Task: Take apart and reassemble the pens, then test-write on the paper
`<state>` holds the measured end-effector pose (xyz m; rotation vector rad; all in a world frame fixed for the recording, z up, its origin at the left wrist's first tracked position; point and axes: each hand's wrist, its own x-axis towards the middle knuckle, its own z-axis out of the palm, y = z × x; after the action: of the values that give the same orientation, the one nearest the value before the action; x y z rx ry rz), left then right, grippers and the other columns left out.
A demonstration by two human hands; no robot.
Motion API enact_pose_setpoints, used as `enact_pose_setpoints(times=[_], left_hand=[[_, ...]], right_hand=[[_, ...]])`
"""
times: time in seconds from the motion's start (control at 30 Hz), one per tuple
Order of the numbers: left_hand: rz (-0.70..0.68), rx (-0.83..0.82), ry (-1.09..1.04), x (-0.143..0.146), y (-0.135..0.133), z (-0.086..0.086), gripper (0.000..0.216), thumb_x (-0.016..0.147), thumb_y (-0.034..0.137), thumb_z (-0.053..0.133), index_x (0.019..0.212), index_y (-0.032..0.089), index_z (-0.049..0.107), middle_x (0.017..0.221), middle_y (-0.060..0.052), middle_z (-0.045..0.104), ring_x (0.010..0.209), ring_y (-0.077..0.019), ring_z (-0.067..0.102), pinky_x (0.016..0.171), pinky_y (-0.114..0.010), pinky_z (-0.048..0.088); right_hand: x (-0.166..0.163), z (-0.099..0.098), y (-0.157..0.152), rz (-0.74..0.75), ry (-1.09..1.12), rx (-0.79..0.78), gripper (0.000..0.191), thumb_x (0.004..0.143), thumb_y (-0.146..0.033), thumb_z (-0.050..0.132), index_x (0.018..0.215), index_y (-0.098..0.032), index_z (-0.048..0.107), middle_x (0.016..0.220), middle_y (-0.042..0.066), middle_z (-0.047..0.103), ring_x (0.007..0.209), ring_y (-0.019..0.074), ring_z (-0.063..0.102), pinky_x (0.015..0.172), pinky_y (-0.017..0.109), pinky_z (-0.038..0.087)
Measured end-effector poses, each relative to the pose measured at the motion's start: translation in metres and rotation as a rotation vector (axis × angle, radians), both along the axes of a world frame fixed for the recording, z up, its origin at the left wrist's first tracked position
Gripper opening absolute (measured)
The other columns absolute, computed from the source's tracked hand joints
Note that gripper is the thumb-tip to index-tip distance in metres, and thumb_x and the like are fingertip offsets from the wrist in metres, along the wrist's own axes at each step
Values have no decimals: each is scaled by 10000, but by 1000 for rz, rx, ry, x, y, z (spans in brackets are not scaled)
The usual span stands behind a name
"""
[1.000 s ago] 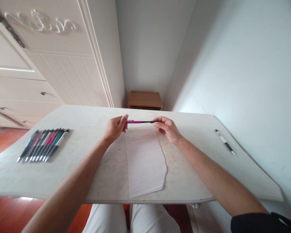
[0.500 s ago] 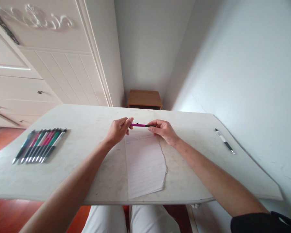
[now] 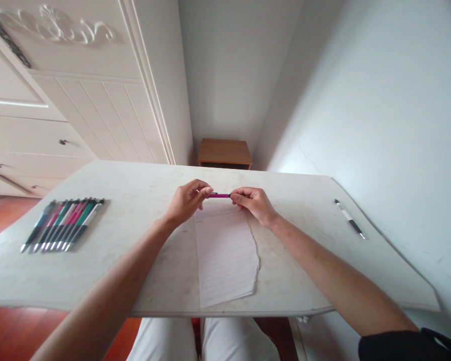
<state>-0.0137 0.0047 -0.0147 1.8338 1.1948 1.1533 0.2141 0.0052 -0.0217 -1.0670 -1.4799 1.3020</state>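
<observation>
A magenta pen (image 3: 220,196) with a black clip lies level between my two hands, above the far end of a lined paper sheet (image 3: 225,260). My left hand (image 3: 191,200) pinches its clip end. The fingers of my right hand (image 3: 253,203) close around the dark grip end and hide most of it. The sheet has a torn right edge and faint writing along its top.
Several pens (image 3: 62,225) in mixed colours lie side by side on the left of the white table (image 3: 135,281). One white and black pen (image 3: 349,219) lies at the right. Beyond the table stand a wooden box-like piece (image 3: 225,151) and a white cabinet (image 3: 108,115).
My left hand has shifted slightly right along the pen. My right fingers now cover more of the dark grip end. The pens and paper on the table stay put.
</observation>
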Motion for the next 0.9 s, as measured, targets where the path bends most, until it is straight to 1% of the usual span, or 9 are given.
enact_pose_setpoints(times=[0.1, 0.17, 0.33, 0.47, 0.6, 0.67, 0.73, 0.8, 0.9], left_hand=[[-6, -2, -7, 1, 1, -2, 474, 724, 523, 747, 1013, 159, 652, 791, -24, 660, 494, -110, 578, 454, -221, 451], [-7, 18, 47, 1, 3, -3, 409, 729, 473, 754, 993, 169, 682, 792, -24, 675, 485, -103, 571, 469, -220, 455], [-18, 5, 124, 0, 1, 1, 311, 823, 460, 636, 887, 166, 713, 670, -11, 672, 470, -109, 560, 483, -218, 453], [-21, 17, 187, 0, -2, 3, 490, 914, 549, 465, 662, 162, 627, 516, -1, 592, 443, -111, 548, 466, -209, 417], [-7, 14, 181, -2, -2, 0, 546, 931, 584, 421, 612, 169, 576, 483, 3, 557, 442, -111, 544, 471, -207, 414], [-29, -4, 134, -3, -2, -1, 513, 916, 587, 455, 665, 162, 596, 545, -4, 577, 458, -109, 545, 468, -207, 419], [-36, -20, 62, -3, -1, 0, 423, 844, 576, 589, 843, 155, 632, 693, -14, 620, 484, -103, 554, 460, -207, 423], [-17, -11, 10, -3, 0, 0, 485, 735, 525, 736, 1039, 169, 610, 853, -26, 632, 499, -89, 553, 447, -201, 414], [3, 21, 2, -3, 2, -1, 501, 684, 463, 795, 1052, 177, 611, 903, -30, 622, 494, -73, 536, 442, -195, 397]], right_hand=[[1, -1, 0, -23, -4, 41, 302, 719, -469, 758, 804, -180, 747, 666, 14, 657, 566, 114, 519, 570, 266, 436], [2, 0, 0, -38, -7, 63, 298, 724, -467, 752, 786, -175, 744, 662, 20, 656, 570, 117, 521, 574, 270, 442], [1, 4, -1, -44, -22, 79, 310, 706, -478, 758, 777, -176, 744, 663, 26, 664, 584, 128, 542, 590, 281, 465], [-1, 7, -3, -56, -28, 110, 293, 712, -464, 755, 775, -178, 743, 666, 24, 662, 597, 134, 548, 598, 285, 472], [-2, 9, -4, -54, -14, 107, 254, 712, -432, 762, 763, -184, 746, 656, 17, 659, 587, 128, 543, 602, 285, 464], [-1, 8, -4, -51, -4, 108, 240, 718, -417, 759, 765, -182, 748, 654, 15, 657, 584, 123, 538, 601, 281, 456], [0, 6, -2, -61, -1, 106, 240, 720, -413, 757, 770, -179, 747, 652, 16, 656, 583, 124, 537, 598, 282, 454], [2, 5, 0, -80, 1, 96, 251, 716, -420, 759, 772, -176, 746, 653, 18, 656, 583, 127, 540, 593, 283, 455], [3, 5, 1, -96, 6, 79, 252, 714, -417, 760, 761, -169, 743, 648, 20, 656, 576, 125, 540, 584, 279, 452]])
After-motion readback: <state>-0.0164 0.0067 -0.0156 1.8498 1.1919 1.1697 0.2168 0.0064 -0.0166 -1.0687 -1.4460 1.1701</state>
